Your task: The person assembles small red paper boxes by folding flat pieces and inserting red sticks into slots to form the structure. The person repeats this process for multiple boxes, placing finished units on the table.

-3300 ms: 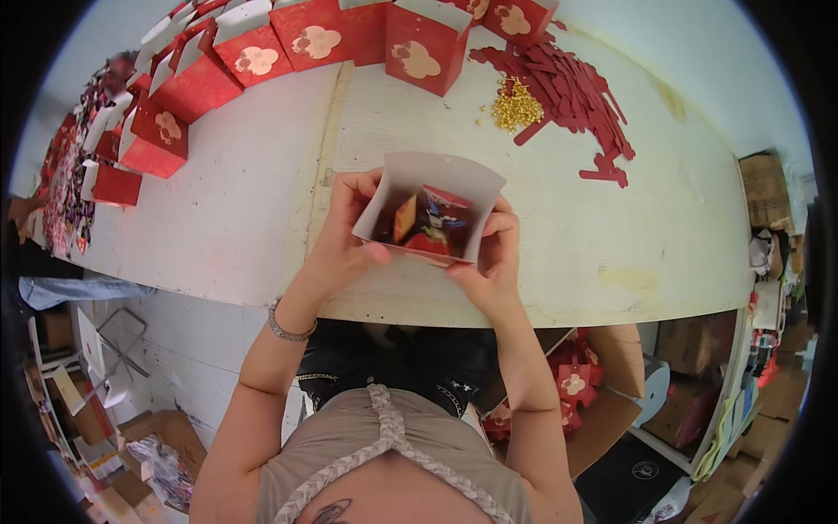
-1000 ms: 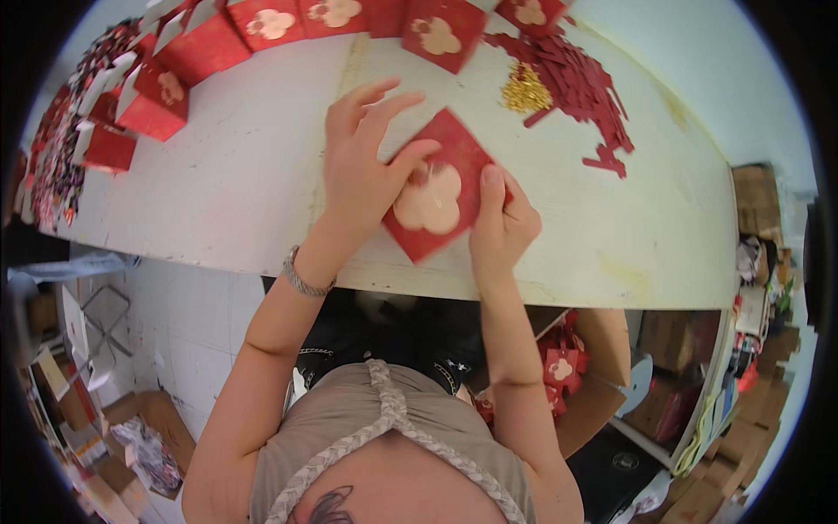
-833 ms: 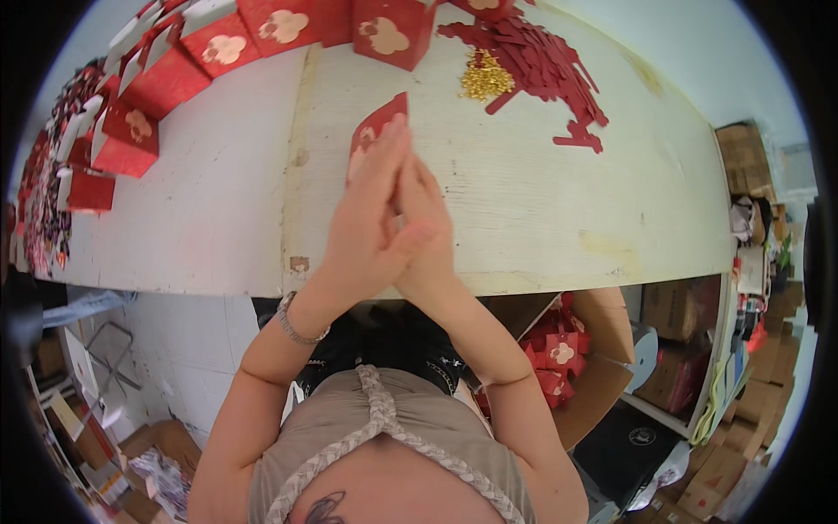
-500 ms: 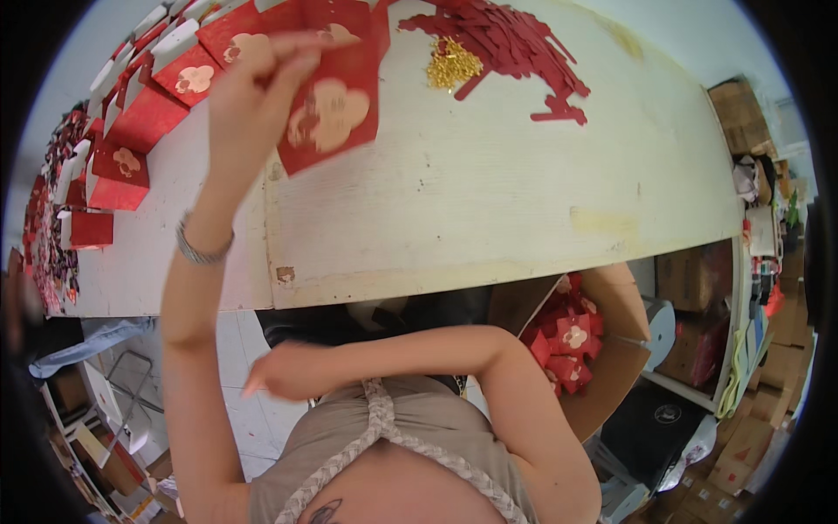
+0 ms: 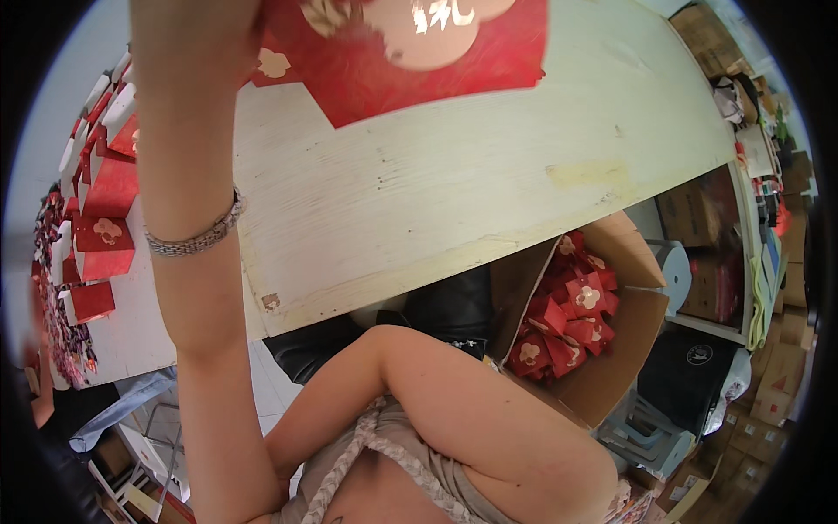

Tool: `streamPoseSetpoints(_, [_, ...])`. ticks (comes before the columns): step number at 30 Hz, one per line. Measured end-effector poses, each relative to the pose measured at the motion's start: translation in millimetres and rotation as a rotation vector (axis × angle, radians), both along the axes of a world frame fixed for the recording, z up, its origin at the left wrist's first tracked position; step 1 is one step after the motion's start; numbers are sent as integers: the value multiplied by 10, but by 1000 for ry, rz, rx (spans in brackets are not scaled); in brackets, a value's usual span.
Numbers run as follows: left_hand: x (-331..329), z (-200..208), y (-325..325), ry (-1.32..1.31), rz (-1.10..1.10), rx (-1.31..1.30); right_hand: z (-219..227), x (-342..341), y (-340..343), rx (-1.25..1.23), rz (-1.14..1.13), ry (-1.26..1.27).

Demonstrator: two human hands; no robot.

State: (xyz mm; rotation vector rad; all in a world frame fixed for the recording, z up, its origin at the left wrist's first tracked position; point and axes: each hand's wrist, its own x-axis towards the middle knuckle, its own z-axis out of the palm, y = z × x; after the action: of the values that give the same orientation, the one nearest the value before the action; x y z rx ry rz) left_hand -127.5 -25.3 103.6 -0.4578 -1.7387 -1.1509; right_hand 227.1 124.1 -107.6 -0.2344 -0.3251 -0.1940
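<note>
Rising from the lower left, the left forearm (image 5: 196,175) carries a red box (image 5: 419,44) with a gold flower emblem, held high above the white bench (image 5: 454,192) at the top edge. The left hand is cut off, so its grip cannot be told. The box's long axis runs roughly across the view, one corner pointing down. The right hand is hidden under the bent arm. Red boxes (image 5: 100,236) line the bench's left end; its middle lies bare. A carton (image 5: 611,367) of red boxes stands below the near edge.

Bare tabletop (image 5: 454,183) ahead; red boxes (image 5: 100,236) crowd its left edge
</note>
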Motion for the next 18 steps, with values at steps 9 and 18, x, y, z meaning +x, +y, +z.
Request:
streamPoseSetpoints(9, [793, -850, 2, -563, 499, -24, 342, -2616, 110, -578, -843, 554])
streamPoseSetpoints(18, [1358, -1570, 90, -550, 332, 317, -9, -6621, 653, -1486, -1150, 3059])
